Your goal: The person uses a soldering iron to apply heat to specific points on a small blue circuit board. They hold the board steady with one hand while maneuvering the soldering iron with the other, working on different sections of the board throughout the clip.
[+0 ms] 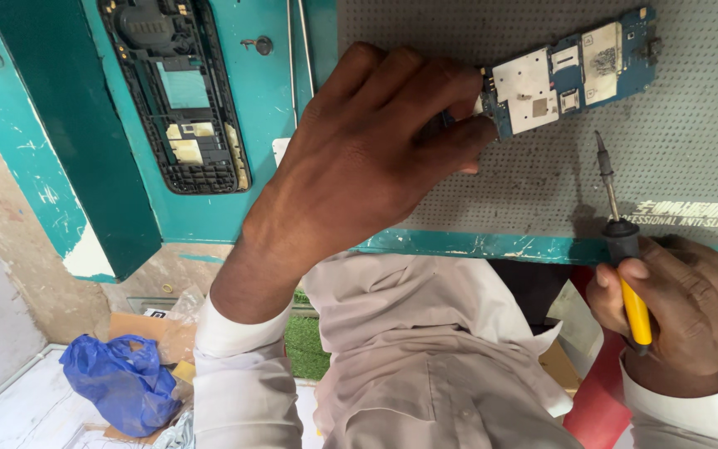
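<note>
A teal painted surface (234, 208) is covered by a grey dotted mat (691, 108); a blue plastic bag (122, 382) is seen on the pale floor (18, 416).

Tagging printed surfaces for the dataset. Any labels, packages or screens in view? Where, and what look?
Printed strip on grey mat: right edge, beside soldering iron in right hand; white lettering on grey.
Blue plastic bag: lower left, crumpled, no print visible.
No screens; only the circuit board under left hand.

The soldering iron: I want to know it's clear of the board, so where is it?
In the head view, the soldering iron is at the right, held in the right hand, tip apart from the circuit board.
</note>
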